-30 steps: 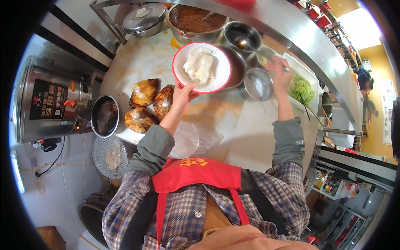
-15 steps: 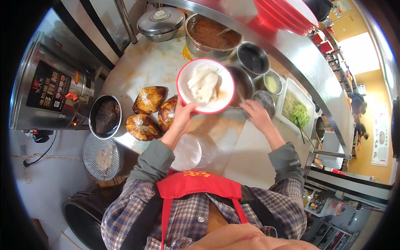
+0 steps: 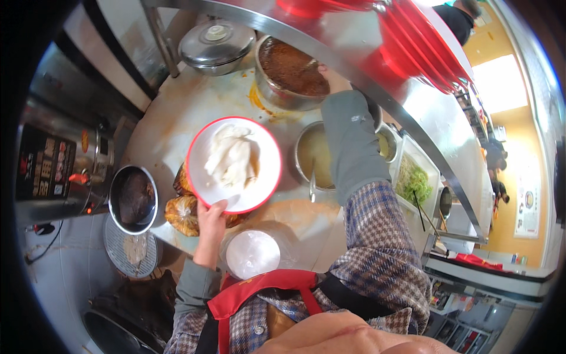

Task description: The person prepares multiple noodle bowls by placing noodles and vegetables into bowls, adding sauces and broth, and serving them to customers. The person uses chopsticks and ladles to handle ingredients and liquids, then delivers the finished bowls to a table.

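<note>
My left hand (image 3: pixel 212 219) is closed on the near rim of a white bowl (image 3: pixel 265 183) with a red edge. Pale wide noodles (image 3: pixel 229 156) lie in it with a little brown liquid. My right arm reaches far forward, and my right hand (image 3: pixel 333 78) is at the right rim of a steel pot (image 3: pixel 282 93) of red-brown sauce (image 3: pixel 289 68). Its fingers close around the handle of a spoon (image 3: pixel 312 62) standing in the sauce; the shelf edge partly covers this hand. Beside my right sleeve is a pot of cloudy liquid (image 3: pixel 315 147) with a metal spoon (image 3: pixel 312 187).
A lidded steel pot (image 3: pixel 216 46) stands at the far left. Tied bags of brown food (image 3: pixel 181 216) sit under the bowl's left side. A dark-filled pot (image 3: pixel 134 199) is at the table's left edge. Above hangs a steel shelf with stacked red bowls (image 3: pixel 421 47); a tray of greens (image 3: pixel 414 180) lies right.
The bowl has moved left and nearer in my left hand. My right hand has gone from beside the middle pots to the spoon in the sauce pot. The view has shifted.
</note>
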